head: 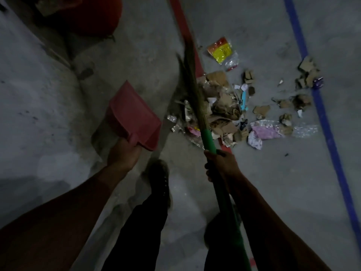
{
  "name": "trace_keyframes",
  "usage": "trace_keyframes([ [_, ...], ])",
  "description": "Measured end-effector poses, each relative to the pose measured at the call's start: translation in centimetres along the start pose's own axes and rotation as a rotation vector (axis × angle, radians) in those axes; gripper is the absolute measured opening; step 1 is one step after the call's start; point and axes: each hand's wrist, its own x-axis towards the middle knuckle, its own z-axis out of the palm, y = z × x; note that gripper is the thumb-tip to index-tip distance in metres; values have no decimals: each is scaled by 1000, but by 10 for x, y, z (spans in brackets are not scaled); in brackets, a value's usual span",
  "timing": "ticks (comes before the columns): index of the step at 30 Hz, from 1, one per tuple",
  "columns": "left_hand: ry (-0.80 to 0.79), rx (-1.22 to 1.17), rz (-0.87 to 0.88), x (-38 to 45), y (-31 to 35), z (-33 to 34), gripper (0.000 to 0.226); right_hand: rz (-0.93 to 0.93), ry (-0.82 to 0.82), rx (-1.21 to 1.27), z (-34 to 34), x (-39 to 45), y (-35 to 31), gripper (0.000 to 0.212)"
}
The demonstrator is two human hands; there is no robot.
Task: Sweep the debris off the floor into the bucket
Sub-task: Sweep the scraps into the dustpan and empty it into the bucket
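Note:
A pile of debris (224, 112), torn cardboard, paper and plastic wrappers, lies on the grey concrete floor at the centre right. My right hand (220, 163) grips the green handle of a grass broom (209, 139), whose bristles (192, 79) reach over the left side of the pile. My left hand (124, 155) holds a red dustpan (132, 116) by its handle, lifted left of the pile with its mouth pointing away from me. A red bucket (91, 14) stands at the top left, partly cut off by the frame.
Scattered cardboard bits (306, 74) and a yellow-red wrapper (221, 49) lie farther right and behind the pile. A red floor line (181, 22) and a blue floor line (322, 114) run across the floor. My shoe (158, 178) is between my arms. A concrete wall (29, 85) rises at left.

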Motion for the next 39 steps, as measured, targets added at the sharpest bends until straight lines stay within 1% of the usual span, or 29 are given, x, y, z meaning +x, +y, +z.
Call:
trace_keyframes([
  [2, -38, 1, -26, -13, 9, 7, 40, -38, -12, -60, -19, -7, -5, 25],
  [5, -45, 3, -14, -35, 24, 22, 40, -115, -40, -169, -54, -4, -15, 40],
  [8, -20, -37, -30, -53, 42, 47, 42, -269, 9, -402, -98, 8, -27, 59],
  [10, 7, -86, -45, -65, 53, 66, 44, -356, 41, -583, -127, 19, -31, 66],
  [11, 22, -114, -45, -73, 58, 76, 47, -370, 58, -645, -141, 25, -33, 64],
  [13, 49, -184, -53, -87, 67, 100, 53, -364, 90, -702, -172, 37, -35, 54],
  [14, 60, -229, -61, -95, 72, 114, 48, -347, 104, -706, -189, 43, -36, 51],
  [16, 75, -318, -83, -113, 85, 141, 27, -309, 120, -693, -226, 52, -36, 44],
  [18, 76, -387, -103, -130, 98, 169, 19, -295, 152, -648, -263, 62, -35, 40],
  [20, 37, -420, -101, -144, 113, 198, 19, -288, 243, -610, -297, 73, -32, 39],
  [23, -53, -480, -82, -160, 146, 235, 18, -316, 448, -646, -349, 97, -30, 38],
  [24, -71, -496, -73, -164, 157, 246, 16, -309, 481, -620, -366, 107, -31, 37],
  [26, -93, -517, -49, -168, 176, 267, 14, -272, 497, -527, -400, 132, -36, 35],
  [29, -114, -529, -19, -164, 196, 289, 18, -207, 471, -336, -442, 172, -43, 36],
  [31, -120, -519, -8, -158, 203, 298, 19, -166, 464, -230, -459, 193, -48, 32],
  [33, -113, -502, 16, -152, 204, 304, 20, -103, 435, -194, -466, 210, -49, 29],
  [34, -109, -490, 30, -150, 203, 306, 21, -77, 413, -223, -464, 214, -47, 29],
  [36, -101, -467, 50, -147, 198, 307, 19, -66, 387, -397, -450, 214, -36, 26],
  [39, -75, -452, 46, -148, 186, 305, 16, -179, 347, -705, -409, 197, -5, 25],
])
